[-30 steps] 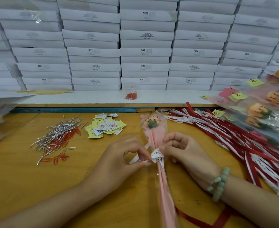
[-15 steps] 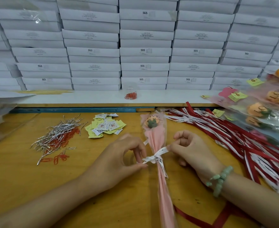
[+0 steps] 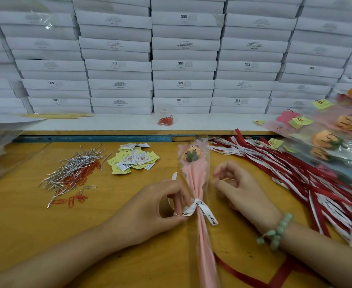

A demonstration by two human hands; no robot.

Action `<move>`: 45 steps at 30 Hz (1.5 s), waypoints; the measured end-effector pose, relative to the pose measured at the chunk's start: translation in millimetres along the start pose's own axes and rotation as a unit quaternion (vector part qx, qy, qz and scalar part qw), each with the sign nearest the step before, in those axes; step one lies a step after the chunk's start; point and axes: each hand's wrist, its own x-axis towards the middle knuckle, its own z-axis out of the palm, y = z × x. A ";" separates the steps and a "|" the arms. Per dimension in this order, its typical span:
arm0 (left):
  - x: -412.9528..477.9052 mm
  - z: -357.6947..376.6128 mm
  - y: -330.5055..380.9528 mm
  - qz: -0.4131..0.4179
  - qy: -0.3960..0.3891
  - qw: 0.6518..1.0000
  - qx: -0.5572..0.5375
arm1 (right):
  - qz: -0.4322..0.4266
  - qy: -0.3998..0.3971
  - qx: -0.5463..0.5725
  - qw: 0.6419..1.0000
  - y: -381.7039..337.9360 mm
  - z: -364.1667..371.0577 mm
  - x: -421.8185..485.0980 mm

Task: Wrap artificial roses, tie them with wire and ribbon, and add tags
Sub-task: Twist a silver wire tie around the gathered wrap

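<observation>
The left hand [image 3: 150, 213] is pinching the white ribbon [image 3: 191, 207] where it is cinching the wrapped rose [image 3: 194, 181], lying on the worktop [image 3: 25, 225] between both hands. The right hand [image 3: 236, 188] is hovering just beside the wrap, fingers curled, gripping nothing. The wrap looks light, soft and crinkly, so the tied waist seems the safest hold, not the bloom beyond.

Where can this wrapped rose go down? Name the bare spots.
Bare table lies near-left, below the wire ties; also between the tags and left hand. The right is crowded with ribbons and finished roses.
</observation>
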 end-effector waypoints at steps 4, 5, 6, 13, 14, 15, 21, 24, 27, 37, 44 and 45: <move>1.0 0.1 -4.1 0.004 0.023 1.000 0.019 | -0.142 -0.071 -0.147 0.976 -4.0 4.7 -6.3; 1.3 0.3 -4.8 0.007 0.031 0.999 0.026 | -0.147 -0.082 -0.158 0.973 -4.2 5.3 -6.8; 1.6 0.6 -5.4 0.009 0.039 0.999 0.030 | -0.145 -0.089 -0.160 0.972 -4.0 5.9 -7.3; 2.5 2.7 -8.8 -0.003 0.057 0.998 -0.002 | -0.121 -0.100 -0.159 0.975 1.8 6.0 -4.5; 2.4 2.8 -8.7 -0.004 0.056 0.998 -0.009 | -0.116 -0.104 -0.163 0.974 2.4 6.2 -4.3; 2.2 2.9 -8.5 -0.002 0.055 0.998 -0.014 | -0.113 -0.106 -0.168 0.974 3.0 6.6 -4.1; 1.7 4.7 -7.6 0.016 0.049 0.998 -0.027 | -0.104 -0.120 -0.164 0.974 6.8 7.8 -2.4; 2.1 4.9 -8.0 0.026 0.044 0.998 -0.025 | -0.082 -0.130 -0.081 0.985 8.2 6.6 0.4; 2.9 4.5 -9.2 0.043 0.047 0.998 0.004 | -0.063 -0.123 -0.039 0.990 8.2 4.8 1.8; 4.8 5.8 -9.7 0.066 0.063 0.995 0.027 | -0.094 -0.145 -0.103 0.980 3.4 10.7 -2.2; 3.9 6.1 -8.4 0.068 0.061 0.995 0.033 | -0.040 -0.117 0.010 0.992 4.0 5.3 0.4; 3.9 5.4 -9.4 0.058 0.061 0.996 0.035 | -0.032 -0.106 0.016 0.994 3.3 5.2 0.0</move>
